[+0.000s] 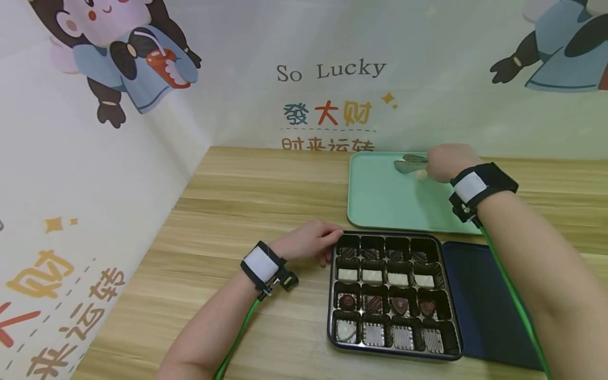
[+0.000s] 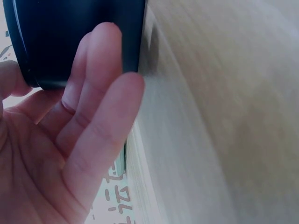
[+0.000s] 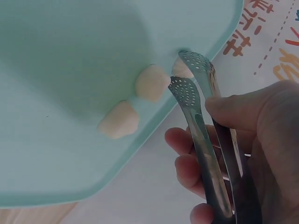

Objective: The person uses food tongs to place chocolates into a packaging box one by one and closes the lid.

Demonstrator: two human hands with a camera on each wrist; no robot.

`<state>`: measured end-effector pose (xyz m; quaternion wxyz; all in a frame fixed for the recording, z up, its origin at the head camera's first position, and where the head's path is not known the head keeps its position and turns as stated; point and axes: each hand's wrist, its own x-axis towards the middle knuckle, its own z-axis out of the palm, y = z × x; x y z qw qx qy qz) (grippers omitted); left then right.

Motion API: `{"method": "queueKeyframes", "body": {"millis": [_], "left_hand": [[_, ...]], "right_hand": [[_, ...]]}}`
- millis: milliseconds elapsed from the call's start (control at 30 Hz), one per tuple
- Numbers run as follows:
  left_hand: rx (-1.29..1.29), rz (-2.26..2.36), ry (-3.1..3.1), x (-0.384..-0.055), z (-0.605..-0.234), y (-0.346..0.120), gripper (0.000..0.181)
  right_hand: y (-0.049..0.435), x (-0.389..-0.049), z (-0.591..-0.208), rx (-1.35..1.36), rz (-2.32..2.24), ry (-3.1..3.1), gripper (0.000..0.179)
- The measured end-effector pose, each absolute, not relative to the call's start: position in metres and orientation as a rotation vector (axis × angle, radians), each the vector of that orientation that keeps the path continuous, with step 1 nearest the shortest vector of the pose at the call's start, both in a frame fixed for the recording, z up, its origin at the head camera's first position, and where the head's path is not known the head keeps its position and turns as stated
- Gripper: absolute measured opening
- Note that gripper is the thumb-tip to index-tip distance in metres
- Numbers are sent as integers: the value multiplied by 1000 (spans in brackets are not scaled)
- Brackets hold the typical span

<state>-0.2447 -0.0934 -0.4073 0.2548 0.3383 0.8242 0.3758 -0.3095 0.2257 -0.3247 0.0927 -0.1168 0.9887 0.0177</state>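
My left hand holds the upper left corner of a black box of chocolates, thumb at the rim, other fingers along the outer wall. Inside are rows of dark striped, white and reddish-brown chocolates. The front row has a white heart-shaped chocolate at left; three compartments beside it show ribbed floors. Over the mint-green tray, my right hand grips metal tongs. Their perforated tips are parted around a pale shell-shaped chocolate, partly hidden. Two more pale chocolates lie beside it on the tray.
A dark blue lid lies flat to the right of the box, under my right forearm. The tray stands behind the box, close to the printed backdrop. Green cables run back from both wrists over the wooden table.
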Motion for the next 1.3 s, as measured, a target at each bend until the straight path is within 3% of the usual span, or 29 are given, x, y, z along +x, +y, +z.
{"method": "queueKeyframes", "body": {"millis": [267,367,700,1000,1300], "left_hand": [[916,1021,2231,-243,-409,-94,35],[911,1018,2230,-243,-410,-95,35],[902,1016,2235,-245,-408,-97,34],[902,1032,2229,-245,-409,-96,34],[906,1025,2242,-246,-408,-91,34]], "right_hand": [[228,-296,-322,-467,65,2977,19],[231,-282,-315,-556,51,3000,29],[240,-196,-298,-1056,123,3123,39],[215,-125,-301,-1530,51,2943,40],[193,-96,-313,-1592,187,2682,38]]}}
